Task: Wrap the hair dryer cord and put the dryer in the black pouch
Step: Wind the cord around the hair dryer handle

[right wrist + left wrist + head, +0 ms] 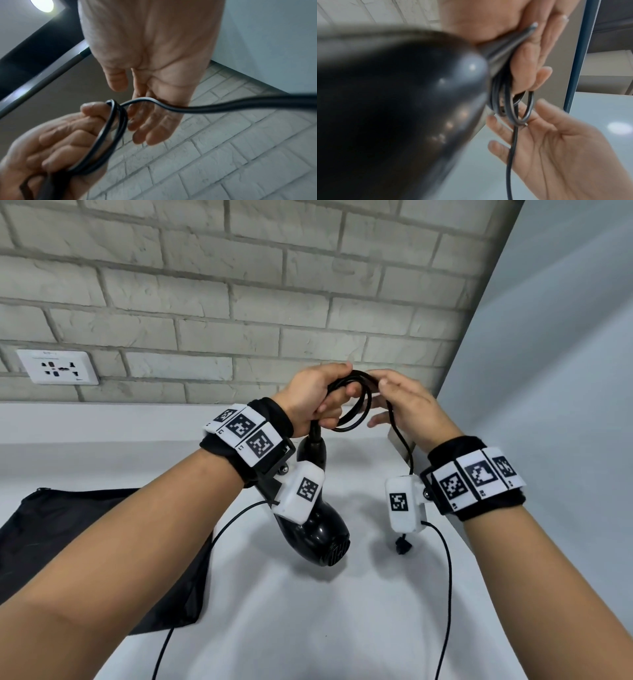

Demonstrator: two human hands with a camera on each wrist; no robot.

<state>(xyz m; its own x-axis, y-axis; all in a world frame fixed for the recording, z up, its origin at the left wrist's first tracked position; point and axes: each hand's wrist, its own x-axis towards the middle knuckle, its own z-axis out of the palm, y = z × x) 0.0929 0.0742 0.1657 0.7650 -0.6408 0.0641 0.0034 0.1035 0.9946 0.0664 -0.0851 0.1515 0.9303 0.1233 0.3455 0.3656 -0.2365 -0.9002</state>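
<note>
The person holds a glossy black hair dryer [313, 529] above a smooth white table [308, 628]. The left hand [310, 397] is curled round the dryer's narrow handle end, so the rounded, bulbous body hangs downward with its slotted grille facing the camera. The same fingers also pinch several round loops of the cord [356, 405], a smooth, slightly flattened black rubber cable with a dull sheen. In the left wrist view the dryer's shiny plastic shell fills most of the picture, blurred, with small highlights on its curve.

The right hand [407, 405] sits just beside the left, fingers mostly straight and loosely spread, palm turned toward the coil. The cord passes from the loops across its fingers, and the right wrist view shows the strand lying against the fingers rather than clasped; whether the thumb presses it cannot be told. From there the free length drops past the right wrist to the plug [403, 546], a small dark angular piece hanging just above the table.

The black pouch [78, 542] lies flat on the table at the left, well apart from the dryer, its thin matte fabric wrinkled and its mouth gathered. Behind stands a rough, pale grey brick wall [239, 285] with a white rectangular socket plate [58, 367].
</note>
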